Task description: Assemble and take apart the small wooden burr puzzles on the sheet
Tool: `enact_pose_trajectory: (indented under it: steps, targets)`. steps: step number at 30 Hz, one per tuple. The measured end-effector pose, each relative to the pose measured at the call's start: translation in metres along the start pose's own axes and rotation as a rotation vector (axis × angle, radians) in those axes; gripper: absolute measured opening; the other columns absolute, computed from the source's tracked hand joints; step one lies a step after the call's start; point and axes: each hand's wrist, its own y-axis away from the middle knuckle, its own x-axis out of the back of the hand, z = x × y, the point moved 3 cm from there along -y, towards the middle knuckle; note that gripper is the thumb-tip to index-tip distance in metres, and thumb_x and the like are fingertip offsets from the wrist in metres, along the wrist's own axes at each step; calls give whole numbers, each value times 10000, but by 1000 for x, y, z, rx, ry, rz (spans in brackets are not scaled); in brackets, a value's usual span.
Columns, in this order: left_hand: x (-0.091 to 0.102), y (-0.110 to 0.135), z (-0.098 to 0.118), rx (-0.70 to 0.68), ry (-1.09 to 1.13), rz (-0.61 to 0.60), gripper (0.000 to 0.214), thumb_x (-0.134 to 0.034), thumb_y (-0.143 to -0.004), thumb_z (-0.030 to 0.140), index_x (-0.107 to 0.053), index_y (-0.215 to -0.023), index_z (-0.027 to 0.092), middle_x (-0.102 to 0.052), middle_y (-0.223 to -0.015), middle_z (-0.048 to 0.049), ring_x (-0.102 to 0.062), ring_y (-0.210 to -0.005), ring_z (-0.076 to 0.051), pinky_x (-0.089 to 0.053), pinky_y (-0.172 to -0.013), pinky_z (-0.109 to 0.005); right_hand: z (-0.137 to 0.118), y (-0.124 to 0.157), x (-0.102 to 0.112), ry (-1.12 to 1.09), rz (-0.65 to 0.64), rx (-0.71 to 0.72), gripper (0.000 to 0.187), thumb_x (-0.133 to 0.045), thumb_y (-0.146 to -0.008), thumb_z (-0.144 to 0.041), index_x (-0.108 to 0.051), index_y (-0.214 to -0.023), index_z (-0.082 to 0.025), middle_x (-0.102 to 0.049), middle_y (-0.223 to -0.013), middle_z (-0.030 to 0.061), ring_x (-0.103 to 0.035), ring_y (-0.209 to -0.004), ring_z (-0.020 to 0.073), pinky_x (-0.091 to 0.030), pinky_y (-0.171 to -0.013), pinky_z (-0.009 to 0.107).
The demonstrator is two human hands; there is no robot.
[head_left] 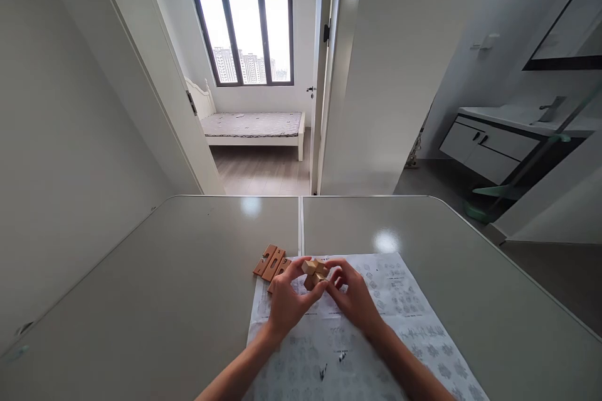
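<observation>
Both my hands meet over a printed paper sheet (395, 319) on the grey table (164, 288). Between them is a small wooden puzzle (314, 273) made of light interlocked blocks. My left hand (288, 301) pinches it from the left with thumb and fingers. My right hand (352, 294) grips it from the right, fingers curled around it. Three loose notched wooden pieces (271, 264) lie side by side just left of my left hand, at the sheet's far left corner.
The table has a seam down its middle and rounded far corners. Beyond it an open doorway shows a bedroom with a bed (251, 125) and window. A vanity cabinet (489, 144) stands at the right.
</observation>
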Motion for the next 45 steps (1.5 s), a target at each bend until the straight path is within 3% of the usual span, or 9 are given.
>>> enact_pose_trajectory:
  steps: [3, 6, 12, 18, 30, 37, 42, 45]
  targets:
    - [1, -2, -2, 16, 57, -18, 505, -802, -836, 384, -628, -1302, 292, -811, -1176, -28, -752, -1161, -268, -574, -1053, -434, -4, -4, 3, -118, -133, -47, 369, -557, -1034, -502, -634, -1256, -217, -709, -1165, 120, -685, -757, 183, -588, -622, 296]
    - [1, -3, 0, -3, 87, -51, 537, -793, -849, 363, -597, -1341, 275, -792, -1228, -48, -744, -1179, -264, -576, -1059, -432, -4, -6, 3, -203, -226, -109, 411, -556, -1032, -537, -680, -1224, -196, -727, -1003, 92, -650, -698, 176, -558, -614, 297]
    - [1, -3, 3, -58, 81, -60, 514, -824, -818, 333, -630, -1291, 277, -791, -1234, -47, -762, -1136, -268, -599, -1037, -438, 6, -4, 2, -187, -190, -140, 421, -615, -995, -569, -721, -1113, -179, -653, -663, 2, -608, -571, 169, -478, -554, 276]
    - [3, -4, 1, -35, 56, -57, 474, -836, -801, 355, -676, -1239, 270, -805, -1188, -43, -768, -1108, -269, -609, -1009, -414, 9, 0, -1, -168, -130, -135, 438, -612, -994, -566, -732, -1174, -186, -641, -623, -9, -576, -543, 171, -464, -574, 288]
    - [5, -5, 2, -61, 87, -135, 440, -810, -824, 329, -683, -1239, 258, -804, -1160, -41, -764, -1078, -250, -605, -989, -382, 13, 1, 1, -221, -177, -154, 405, -627, -993, -551, -723, -1145, -188, -635, -607, -21, -578, -516, 166, -453, -550, 286]
    - [7, -6, 5, -99, -41, -156, 425, -774, -844, 361, -690, -1253, 284, -807, -1139, -30, -761, -1029, -244, -603, -946, -375, 13, 2, 2, -230, -210, -147, 422, -608, -998, -570, -719, -1155, -194, -657, -652, -11, -595, -507, 164, -475, -540, 288]
    - [4, -5, 4, -99, -19, -115, 431, -782, -834, 352, -679, -1246, 276, -813, -1092, -24, -774, -993, -238, -606, -937, -363, 12, 2, 3, -189, -169, -119, 416, -593, -1004, -570, -721, -1151, -204, -736, -876, 55, -610, -536, 163, -489, -555, 303]
    - [2, -4, 4, -89, -9, -114, 444, -783, -837, 368, -666, -1252, 261, -811, -1094, -35, -774, -993, -244, -607, -943, -374, 13, 3, 3, -181, -154, -102, 391, -571, -1023, -541, -717, -1159, -205, -729, -907, 62, -605, -538, 159, -483, -544, 300]
